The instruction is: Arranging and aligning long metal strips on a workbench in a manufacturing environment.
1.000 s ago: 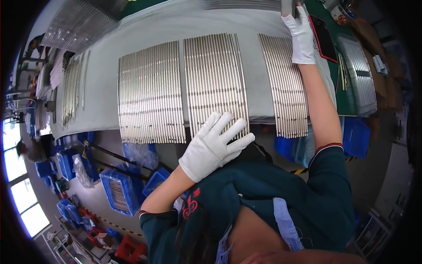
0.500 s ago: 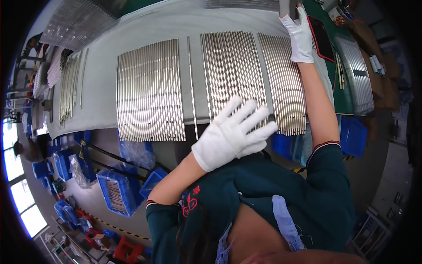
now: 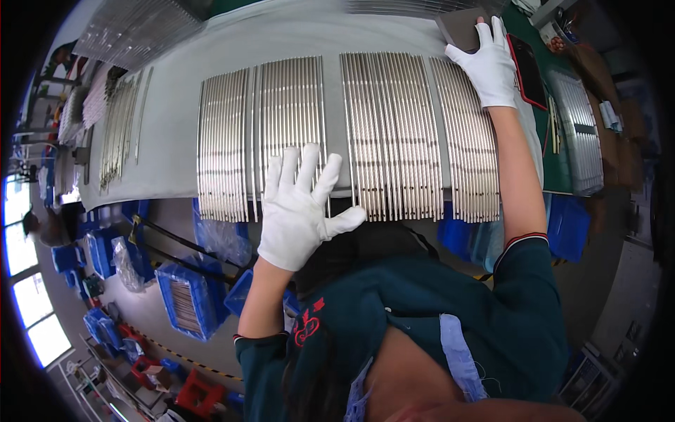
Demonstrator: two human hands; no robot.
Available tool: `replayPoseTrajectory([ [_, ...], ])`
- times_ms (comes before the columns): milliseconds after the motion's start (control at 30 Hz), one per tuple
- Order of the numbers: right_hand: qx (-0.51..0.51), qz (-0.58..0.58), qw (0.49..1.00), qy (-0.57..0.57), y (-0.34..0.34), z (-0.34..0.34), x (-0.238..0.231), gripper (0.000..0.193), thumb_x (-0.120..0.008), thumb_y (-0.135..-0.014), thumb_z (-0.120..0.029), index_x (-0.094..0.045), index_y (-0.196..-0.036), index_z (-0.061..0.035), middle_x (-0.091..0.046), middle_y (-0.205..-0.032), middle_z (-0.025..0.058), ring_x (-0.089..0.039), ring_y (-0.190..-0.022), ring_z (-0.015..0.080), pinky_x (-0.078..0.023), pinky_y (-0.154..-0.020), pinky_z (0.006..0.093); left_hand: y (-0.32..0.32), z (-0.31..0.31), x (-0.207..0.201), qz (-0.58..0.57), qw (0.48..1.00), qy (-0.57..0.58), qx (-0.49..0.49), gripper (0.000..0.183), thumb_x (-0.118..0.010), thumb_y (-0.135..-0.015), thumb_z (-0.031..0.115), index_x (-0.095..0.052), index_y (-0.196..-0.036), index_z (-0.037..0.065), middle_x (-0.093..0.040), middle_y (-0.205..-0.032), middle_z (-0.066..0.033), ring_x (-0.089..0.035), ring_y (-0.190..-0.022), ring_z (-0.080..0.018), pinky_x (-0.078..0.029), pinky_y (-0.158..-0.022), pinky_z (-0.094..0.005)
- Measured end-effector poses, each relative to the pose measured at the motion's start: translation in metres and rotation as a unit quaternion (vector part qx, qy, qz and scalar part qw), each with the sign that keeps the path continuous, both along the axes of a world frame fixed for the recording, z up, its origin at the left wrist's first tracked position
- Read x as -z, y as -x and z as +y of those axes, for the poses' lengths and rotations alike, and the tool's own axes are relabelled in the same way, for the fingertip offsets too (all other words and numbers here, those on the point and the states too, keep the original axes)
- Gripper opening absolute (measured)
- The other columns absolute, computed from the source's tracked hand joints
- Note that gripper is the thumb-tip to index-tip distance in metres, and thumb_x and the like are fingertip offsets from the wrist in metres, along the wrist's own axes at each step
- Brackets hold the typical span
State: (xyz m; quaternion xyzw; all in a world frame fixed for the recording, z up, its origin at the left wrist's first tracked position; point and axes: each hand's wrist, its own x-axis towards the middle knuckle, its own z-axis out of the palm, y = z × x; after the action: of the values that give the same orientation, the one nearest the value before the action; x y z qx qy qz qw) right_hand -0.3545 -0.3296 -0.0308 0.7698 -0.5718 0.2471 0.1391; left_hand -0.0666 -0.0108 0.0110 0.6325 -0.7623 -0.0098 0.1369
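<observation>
Long thin silvery metal rods lie side by side on a pale table cover, in several groups. My left hand (image 3: 299,211), in a white glove, is open with fingers spread over the near ends of the left-middle rods (image 3: 290,105). Whether its fingertips press on them I cannot tell. To their left lies a narrower rod group (image 3: 223,133); to the right are a wide group (image 3: 390,133) and another group (image 3: 467,141). At the far right my gloved right hand (image 3: 489,67) is open, thumb and fingers apart, against a grey block (image 3: 455,29).
A red-edged black phone (image 3: 527,70) lies right of my right hand. More rods (image 3: 119,130) lie at the table's left. Clear ribbed trays (image 3: 133,32) stand at the far left, and another (image 3: 573,126) at the right. Blue crates (image 3: 188,299) stand on the floor.
My left hand has moved left from the wide middle rods and spread its fingers. The left rods now show a gap within them. My right hand has loosened around the grey block.
</observation>
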Motion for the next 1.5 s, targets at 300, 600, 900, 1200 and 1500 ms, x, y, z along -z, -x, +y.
replayPoseTrajectory([
  [300, 0.001, 0.024, 0.999, 0.036, -0.007, 0.008, -0.007, 0.093, -0.076, -0.077, -0.064, -0.054, -0.147, -0.0073, -0.043, -0.159, 0.0228, -0.043, -0.143, 0.0412, -0.042, -0.114, 0.0482, 0.021, -0.003, -0.018, 0.112, 0.989, 0.007, 0.094, 0.083, -0.07, -0.077, 0.067, -0.06, -0.136, 0.009, -0.055, -0.133, -0.0229, -0.051, -0.122, -0.0429, -0.037, -0.11, -0.0567],
  [600, 0.005, 0.117, 0.989, 0.089, -0.005, 0.006, -0.014, 0.091, -0.07, -0.077, -0.074, -0.06, -0.142, -0.0103, -0.046, -0.154, 0.0242, -0.041, -0.14, 0.0357, -0.04, -0.106, 0.0502, -0.124, 0.016, 0.004, -0.095, 0.978, 0.079, -0.166, 0.061, -0.065, -0.095, 0.043, -0.057, -0.137, -0.002, -0.057, -0.128, -0.0197, -0.052, -0.113, -0.0376, -0.042, -0.099, -0.0467],
  [900, -0.187, 0.0, 0.969, 0.162, -0.01, 0.022, -0.029, 0.085, -0.076, -0.085, -0.056, -0.052, -0.149, -0.0064, -0.044, -0.158, 0.02, -0.04, -0.145, 0.0402, -0.029, -0.12, 0.0523, -0.075, 0.0, 0.0, -0.05, 0.992, 0.065, -0.1, 0.056, -0.06, -0.097, 0.043, -0.059, -0.135, 0.002, -0.056, -0.127, -0.0162, -0.051, -0.115, -0.0384, -0.041, -0.103, -0.0526],
  [1200, -0.387, 0.121, 0.899, -0.165, -0.017, 0.16, -0.054, 0.097, -0.043, -0.093, -0.078, -0.043, -0.152, -0.0002, -0.039, -0.158, 0.0281, -0.033, -0.148, 0.0476, -0.02, -0.125, 0.0551, -0.027, 0.001, -0.006, 0.045, 0.998, 0.048, -0.012, 0.071, -0.067, -0.089, 0.057, -0.061, -0.133, 0.001, -0.058, -0.133, -0.0203, -0.051, -0.122, -0.0418, -0.037, -0.11, -0.0536],
  [1500, -0.459, 0.144, 0.845, -0.234, -0.071, 0.233, -0.06, 0.091, -0.066, -0.08, -0.066, -0.054, -0.141, 0.0001, -0.046, -0.154, 0.024, -0.039, -0.146, 0.0415, -0.023, -0.124, 0.055, -0.042, 0.028, -0.004, 0.0, 0.995, 0.099, -0.032, 0.079, -0.071, -0.08, 0.063, -0.059, -0.133, 0.006, -0.057, -0.127, -0.0172, -0.052, -0.116, -0.0384, -0.039, -0.103, -0.0577],
])
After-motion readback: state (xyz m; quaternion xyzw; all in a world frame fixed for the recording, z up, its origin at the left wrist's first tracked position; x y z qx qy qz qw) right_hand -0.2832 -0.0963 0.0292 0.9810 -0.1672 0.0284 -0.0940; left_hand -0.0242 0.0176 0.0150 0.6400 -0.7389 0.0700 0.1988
